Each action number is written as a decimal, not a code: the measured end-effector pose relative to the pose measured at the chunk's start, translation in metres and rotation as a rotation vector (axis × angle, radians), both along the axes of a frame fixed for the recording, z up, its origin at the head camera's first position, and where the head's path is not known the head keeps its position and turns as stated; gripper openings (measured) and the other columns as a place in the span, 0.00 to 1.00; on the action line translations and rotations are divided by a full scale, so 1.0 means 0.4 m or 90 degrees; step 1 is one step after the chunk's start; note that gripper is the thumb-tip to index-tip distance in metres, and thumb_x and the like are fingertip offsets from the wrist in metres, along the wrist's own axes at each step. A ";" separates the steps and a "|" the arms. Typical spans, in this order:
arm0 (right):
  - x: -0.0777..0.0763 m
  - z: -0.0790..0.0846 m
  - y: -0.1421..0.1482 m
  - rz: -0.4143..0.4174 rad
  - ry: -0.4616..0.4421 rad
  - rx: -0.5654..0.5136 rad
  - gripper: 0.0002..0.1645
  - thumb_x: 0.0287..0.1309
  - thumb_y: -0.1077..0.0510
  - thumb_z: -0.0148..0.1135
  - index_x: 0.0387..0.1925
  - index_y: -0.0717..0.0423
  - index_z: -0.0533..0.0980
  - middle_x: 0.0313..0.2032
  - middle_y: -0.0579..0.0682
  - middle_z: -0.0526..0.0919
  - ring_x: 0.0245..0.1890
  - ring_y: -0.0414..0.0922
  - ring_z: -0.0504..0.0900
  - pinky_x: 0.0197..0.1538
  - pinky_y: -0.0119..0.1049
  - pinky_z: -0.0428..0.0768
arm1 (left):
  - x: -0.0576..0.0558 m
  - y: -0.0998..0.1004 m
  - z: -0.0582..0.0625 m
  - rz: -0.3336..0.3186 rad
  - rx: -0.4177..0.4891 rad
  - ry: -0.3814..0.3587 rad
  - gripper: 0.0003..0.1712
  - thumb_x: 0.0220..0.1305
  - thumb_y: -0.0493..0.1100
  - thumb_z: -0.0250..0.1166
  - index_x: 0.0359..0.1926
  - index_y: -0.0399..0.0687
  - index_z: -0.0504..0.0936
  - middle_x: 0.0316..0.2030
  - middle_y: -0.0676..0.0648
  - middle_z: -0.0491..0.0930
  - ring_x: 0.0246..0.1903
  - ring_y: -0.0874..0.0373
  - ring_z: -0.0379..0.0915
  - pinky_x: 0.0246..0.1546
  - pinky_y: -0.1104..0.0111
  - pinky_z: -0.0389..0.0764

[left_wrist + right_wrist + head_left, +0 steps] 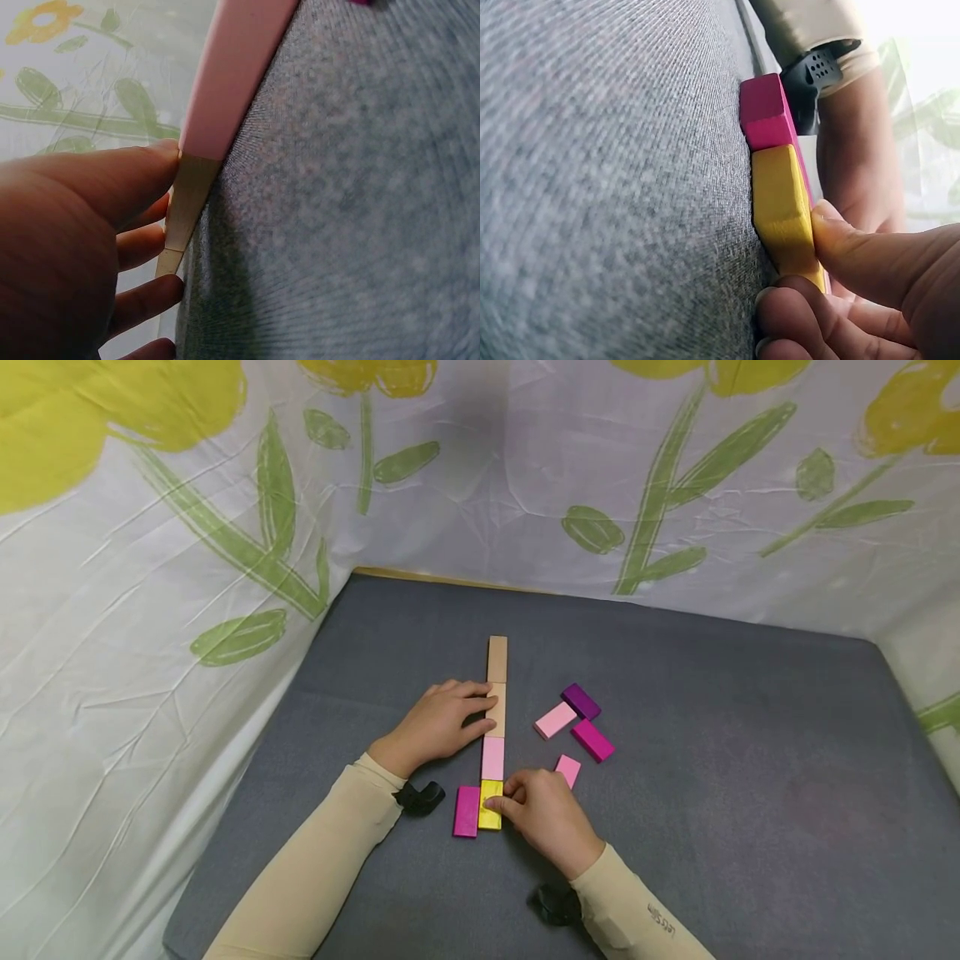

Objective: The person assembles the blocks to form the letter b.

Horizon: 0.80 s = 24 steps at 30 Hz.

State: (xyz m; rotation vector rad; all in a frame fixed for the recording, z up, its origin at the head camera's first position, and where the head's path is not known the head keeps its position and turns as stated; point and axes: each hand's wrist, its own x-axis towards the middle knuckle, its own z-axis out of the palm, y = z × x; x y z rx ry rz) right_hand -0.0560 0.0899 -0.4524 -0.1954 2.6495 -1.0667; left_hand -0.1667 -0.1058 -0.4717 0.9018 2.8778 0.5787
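A straight row of flat blocks runs away from me: a yellow block (491,820) nearest, then a light pink block (492,758), a pale wood block (498,706) and a tan block (497,658) at the far end. My left hand (447,720) rests at the pale wood block's left side, fingers extended and thumb tip near its joint with the light pink block (232,90). My right hand (551,814) pinches the yellow block (780,195), thumb on its top and curled fingers at its side. Left of it lies a magenta block (466,812), alongside the yellow one.
Right of the row lie a purple block (581,701), a pink block (555,720) and a second magenta block (592,741), close together. Another pink block (568,768) lies partly behind my right hand. A grey cloth-covered table (712,760) meets a flower-print curtain (510,485).
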 end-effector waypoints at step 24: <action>0.036 -0.001 -0.050 -0.046 0.063 0.095 0.35 0.51 0.35 0.80 0.38 0.61 0.80 0.19 0.45 0.72 0.16 0.41 0.70 0.19 0.35 0.68 | 0.000 -0.003 0.001 -0.011 0.010 0.006 0.27 0.76 0.56 0.65 0.69 0.51 0.81 0.71 0.47 0.75 0.67 0.48 0.72 0.69 0.48 0.69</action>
